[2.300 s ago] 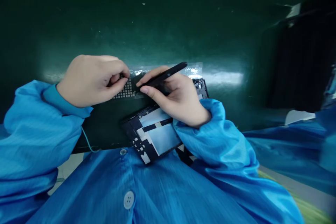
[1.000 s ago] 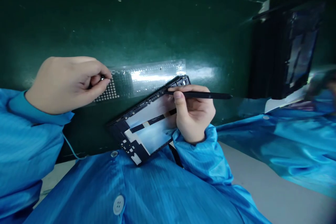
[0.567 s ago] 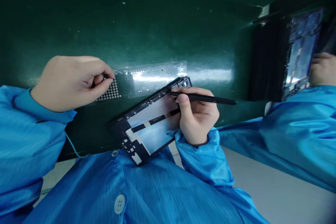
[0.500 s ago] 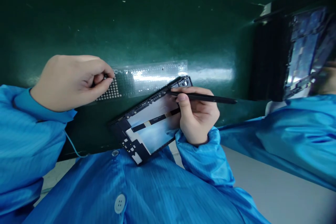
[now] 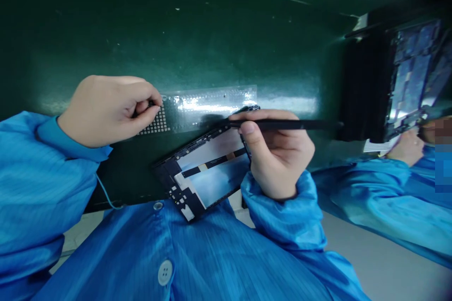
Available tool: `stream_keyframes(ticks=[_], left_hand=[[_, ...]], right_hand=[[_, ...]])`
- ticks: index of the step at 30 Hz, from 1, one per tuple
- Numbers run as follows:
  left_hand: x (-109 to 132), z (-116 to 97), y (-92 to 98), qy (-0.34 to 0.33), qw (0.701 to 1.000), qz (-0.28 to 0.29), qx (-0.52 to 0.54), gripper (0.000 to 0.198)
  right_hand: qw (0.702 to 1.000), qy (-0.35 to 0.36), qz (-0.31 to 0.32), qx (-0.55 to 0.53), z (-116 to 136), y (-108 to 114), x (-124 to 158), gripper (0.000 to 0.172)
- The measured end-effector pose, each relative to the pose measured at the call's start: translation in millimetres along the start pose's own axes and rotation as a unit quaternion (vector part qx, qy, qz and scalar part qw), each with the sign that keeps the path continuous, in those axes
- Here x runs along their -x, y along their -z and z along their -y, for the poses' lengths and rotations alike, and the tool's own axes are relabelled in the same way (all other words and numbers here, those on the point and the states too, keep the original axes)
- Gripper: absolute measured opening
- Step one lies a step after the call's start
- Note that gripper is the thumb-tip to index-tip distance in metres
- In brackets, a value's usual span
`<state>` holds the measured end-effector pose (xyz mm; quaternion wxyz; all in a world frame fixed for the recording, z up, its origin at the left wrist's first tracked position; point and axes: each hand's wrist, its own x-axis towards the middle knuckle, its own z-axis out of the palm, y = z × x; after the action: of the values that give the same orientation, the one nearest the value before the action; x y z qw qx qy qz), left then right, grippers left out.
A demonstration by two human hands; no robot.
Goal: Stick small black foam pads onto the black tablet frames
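My right hand (image 5: 278, 155) is closed round a pair of black tweezers (image 5: 289, 124), whose tip points left above the upper edge of an open phone housing (image 5: 215, 183). The housing lies tilted near my body, with a dark rim, a shiny inner plate and a black strip across it. Its right end is hidden behind my right hand. My left hand (image 5: 113, 110) is pinched closed at the left part of a clear plastic sheet (image 5: 212, 108). Small pale squares in rows (image 5: 157, 124) show just below those fingertips. Something dark shows between the curled fingers, but I cannot make it out.
A green work surface (image 5: 212, 33) spreads across the bench. To the right stands a black holder (image 5: 367, 89) with several phone housings (image 5: 411, 75) beside it. A co-worker's hand (image 5: 407, 146) and blue sleeve (image 5: 370, 188) are at the right edge.
My right hand has risen slightly and moved right with the tweezers, away from the housing's inner plate. My left hand stays pinched at the sheet. The co-worker's hand has come into clearer view.
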<state>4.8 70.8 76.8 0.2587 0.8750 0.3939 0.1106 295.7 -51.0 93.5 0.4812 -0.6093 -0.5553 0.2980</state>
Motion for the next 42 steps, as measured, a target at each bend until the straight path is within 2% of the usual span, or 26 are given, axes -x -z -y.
stream_keyframes(ticks=[2,4,7,12,19,22,24,26,29,31,33,35,37,42], left_hand=[[-1,1,-0.9,-0.004,1.0,0.0,-0.003,0.033],[-1,1,-1.2,-0.01,1.0,0.0,-0.006,0.032],[-2,0,-0.7,-0.005,1.0,0.019,-0.014,0.033],[-3,-3,0.4,0.002,0.999,0.035,-0.031,0.038],[-2,-3,-2.4,-0.001,0.999,0.031,-0.031,0.039],[-4,-1,-2.5,-0.003,0.999,0.02,-0.036,0.037],[-5,1,0.2,-0.001,0.999,0.02,-0.035,0.037],[-4,-2,4.4,0.004,1.0,0.018,-0.004,0.039],[3,-19,6.8,0.011,1.0,0.004,0.016,0.041],[13,-40,1.0,0.009,0.999,-0.001,-0.046,0.047],[26,-62,-10.7,-0.005,0.994,0.013,-0.106,0.058],[35,-79,-24.7,-0.027,0.991,0.045,-0.121,0.068],[40,-88,-36.7,-0.04,0.989,0.072,-0.12,0.073],[37,-91,-44.9,-0.05,0.986,0.069,-0.143,0.074]], right_hand=[[0.992,0.001,0.122,-0.018,9,-10,-20,0.008],[0.97,0.011,0.242,-0.028,10,-23,-39,0.013],[0.943,0.02,0.331,-0.033,1,-42,-57,0.024],[0.934,0.002,0.356,-0.03,-9,-49,-60,0.033],[0.931,0.036,0.362,-0.007,-10,-45,-59,0.023],[0.932,0.03,0.36,-0.024,-13,-50,-62,0.027],[0.936,-0.002,0.345,-0.075,-15,-46,-62,0.033],[0.947,-0.041,0.288,-0.136,-15,-32,-55,0.035],[0.974,-0.081,0.134,-0.162,-14,9,-26,0.029],[0.987,-0.087,0.031,-0.13,-17,39,5,0.022],[0.993,-0.081,-0.041,-0.078,-22,65,40,0.015],[0.994,-0.074,-0.072,-0.033,-31,80,69,0.008],[0.995,-0.065,-0.08,-0.017,-39,87,89,0.004],[0.996,-0.055,-0.071,-0.029,-53,81,102,0.006]])
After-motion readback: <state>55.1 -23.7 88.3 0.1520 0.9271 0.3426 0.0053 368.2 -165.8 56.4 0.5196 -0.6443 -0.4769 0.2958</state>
